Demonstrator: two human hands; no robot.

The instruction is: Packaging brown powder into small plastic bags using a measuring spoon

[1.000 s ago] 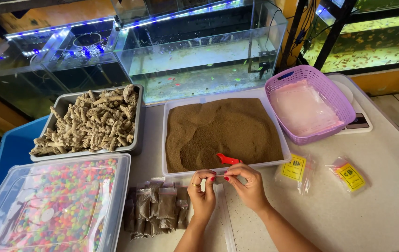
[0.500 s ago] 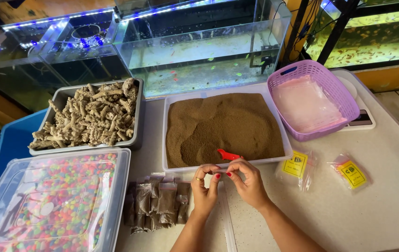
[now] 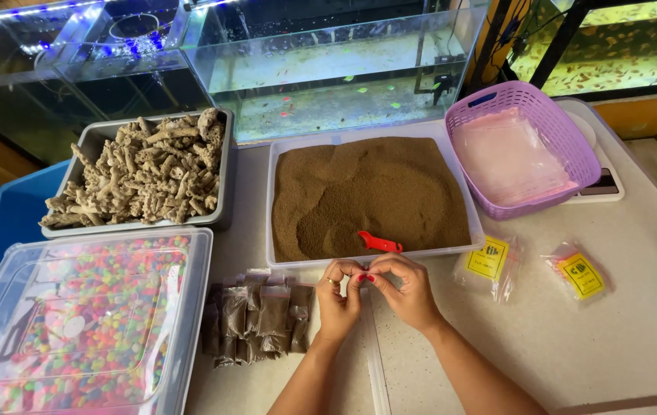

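At lower centre, the left hand (image 3: 337, 296) and right hand (image 3: 405, 288) meet fingertip to fingertip, grips pinched narrow on something too small to identify. Its axis cannot be told. A small red plastic scoop (image 3: 379, 244) lies just above them, long axis left-right, in the white tray of brown granules (image 3: 370, 196).

Glass aquariums (image 3: 328, 69) (blue-lit) behind speckled table (image 3: 574, 346)

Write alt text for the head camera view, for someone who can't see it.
Two hands, left hand and right hand, meet fingertip to fingertip at the table edge, beside a row of small filled bags. Behind them sits a tray of brown granules with a red scoop.
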